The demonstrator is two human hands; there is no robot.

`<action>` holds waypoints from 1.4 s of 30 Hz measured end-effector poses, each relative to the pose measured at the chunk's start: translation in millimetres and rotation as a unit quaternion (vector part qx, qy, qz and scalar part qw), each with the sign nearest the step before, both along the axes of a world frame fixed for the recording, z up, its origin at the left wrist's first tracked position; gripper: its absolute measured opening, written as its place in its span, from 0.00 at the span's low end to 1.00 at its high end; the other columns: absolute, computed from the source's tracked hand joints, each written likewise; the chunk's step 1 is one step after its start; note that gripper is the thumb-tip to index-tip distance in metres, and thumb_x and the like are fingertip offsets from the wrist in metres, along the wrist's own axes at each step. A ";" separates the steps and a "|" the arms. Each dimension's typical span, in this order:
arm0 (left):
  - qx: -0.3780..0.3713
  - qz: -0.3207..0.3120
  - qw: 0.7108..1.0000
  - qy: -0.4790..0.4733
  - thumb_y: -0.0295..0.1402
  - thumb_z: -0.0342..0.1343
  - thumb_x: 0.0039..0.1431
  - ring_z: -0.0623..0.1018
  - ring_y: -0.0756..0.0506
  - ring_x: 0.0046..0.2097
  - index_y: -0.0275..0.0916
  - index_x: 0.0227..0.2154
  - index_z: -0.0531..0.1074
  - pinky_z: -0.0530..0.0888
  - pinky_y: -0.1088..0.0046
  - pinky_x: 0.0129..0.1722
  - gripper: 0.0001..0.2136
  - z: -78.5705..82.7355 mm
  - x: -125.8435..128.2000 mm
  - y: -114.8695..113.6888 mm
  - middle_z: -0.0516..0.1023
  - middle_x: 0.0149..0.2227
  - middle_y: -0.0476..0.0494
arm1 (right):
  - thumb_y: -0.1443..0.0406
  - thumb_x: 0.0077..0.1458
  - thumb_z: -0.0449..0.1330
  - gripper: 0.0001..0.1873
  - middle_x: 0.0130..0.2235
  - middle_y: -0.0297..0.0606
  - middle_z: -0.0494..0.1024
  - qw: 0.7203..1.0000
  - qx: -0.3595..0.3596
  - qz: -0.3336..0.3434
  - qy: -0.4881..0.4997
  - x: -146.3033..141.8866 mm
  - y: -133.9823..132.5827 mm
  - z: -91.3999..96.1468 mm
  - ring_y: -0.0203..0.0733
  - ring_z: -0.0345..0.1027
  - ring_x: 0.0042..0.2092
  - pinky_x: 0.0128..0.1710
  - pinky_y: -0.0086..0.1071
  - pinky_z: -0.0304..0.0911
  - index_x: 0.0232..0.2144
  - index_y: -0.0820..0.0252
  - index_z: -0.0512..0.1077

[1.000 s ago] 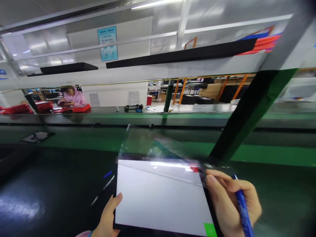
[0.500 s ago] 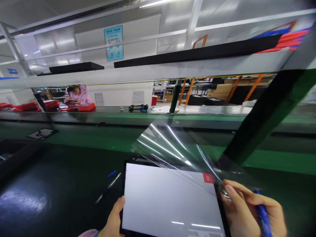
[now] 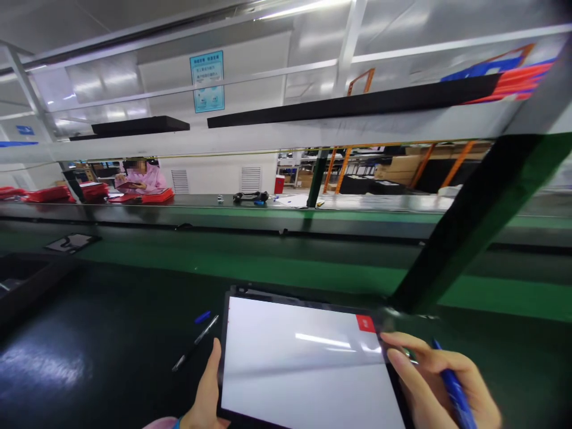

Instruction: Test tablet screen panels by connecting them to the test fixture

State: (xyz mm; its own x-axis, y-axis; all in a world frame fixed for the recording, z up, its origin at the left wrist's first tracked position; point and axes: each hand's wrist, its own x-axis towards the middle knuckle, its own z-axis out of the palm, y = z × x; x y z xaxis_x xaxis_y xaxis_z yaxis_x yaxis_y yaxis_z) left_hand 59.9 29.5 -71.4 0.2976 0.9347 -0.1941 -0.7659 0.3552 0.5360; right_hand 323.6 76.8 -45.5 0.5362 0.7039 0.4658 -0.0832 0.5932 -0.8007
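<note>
A tablet (image 3: 304,381) with a lit white screen and a red patch (image 3: 365,323) in its upper right corner is tilted toward me. My left hand (image 3: 206,390) grips its left edge, thumb along the black bezel. At the upper right corner my right hand (image 3: 440,375) pinches the edge of a clear plastic film (image 3: 324,342), which now shows mainly as glare and a faint band over the screen. How much of it touches the glass I cannot tell. A blue pen (image 3: 456,390) is tucked between the fingers of that same hand.
Left of the tablet lie a clear-barrelled pen (image 3: 195,344) and a blue cap (image 3: 202,317) on the dark bench (image 3: 120,333). A flat panel (image 3: 72,242) and a black tray (image 3: 27,280) are farther left. A dark post (image 3: 465,226) rises at right. Across the bench sits a person (image 3: 145,177) in pink.
The film, raised above the tablet's far edge before, has come down toward me over the screen. My right hand has shifted slightly left; my left hand keeps its grip.
</note>
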 end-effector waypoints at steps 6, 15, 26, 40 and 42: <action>-0.039 0.020 0.999 0.001 0.50 0.47 0.64 0.73 0.33 0.56 0.32 0.52 0.73 0.60 0.54 0.62 0.26 1.0 -0.1 1.2 0.80 0.47 0.35 | 0.55 0.47 0.69 0.19 0.32 0.34 0.80 0.995 -0.012 -0.087 -0.055 0.0 -16.7 9.3 0.44 0.74 0.37 0.42 0.37 0.65 0.26 0.54 0.62; 0.015 0.113 0.993 0.029 0.45 0.50 0.65 0.69 0.34 0.59 0.38 0.50 0.76 0.56 0.53 0.64 0.20 -23.5 4.1 4.5 0.77 0.51 0.38 | 0.71 0.63 0.46 0.10 0.57 0.53 0.71 0.833 0.080 -0.078 -0.542 -88.8 -24.4 3.4 0.59 0.61 0.60 0.49 0.56 0.66 0.32 0.56 0.63; -0.036 0.131 0.988 0.069 0.41 0.51 0.65 0.71 0.35 0.58 0.37 0.50 0.75 0.60 0.56 0.63 0.18 -10.0 3.2 2.9 0.78 0.50 0.39 | 0.72 0.62 0.50 0.10 0.48 0.43 0.79 0.832 0.104 -0.089 -0.537 -22.1 -32.1 -29.1 0.51 0.71 0.51 0.45 0.47 0.69 0.30 0.55 0.66; -0.136 0.105 0.974 0.144 0.37 0.55 0.62 0.76 0.32 0.52 0.37 0.65 0.52 0.68 0.54 0.58 0.31 -4.9 3.6 4.2 0.77 0.51 0.39 | 0.73 0.60 0.49 0.10 0.46 0.41 0.80 0.849 0.082 -0.077 -0.516 37.3 -46.7 -64.8 0.51 0.72 0.51 0.48 0.48 0.68 0.30 0.55 0.65; -0.142 0.070 0.976 0.148 0.40 0.56 0.62 0.75 0.31 0.53 0.35 0.65 0.52 0.67 0.53 0.58 0.32 -9.1 -2.7 5.5 0.77 0.51 0.37 | 0.72 0.60 0.50 0.08 0.44 0.44 0.79 0.894 0.027 -0.121 -0.431 50.0 -41.0 -78.9 0.49 0.75 0.45 0.42 0.43 0.71 0.31 0.56 0.64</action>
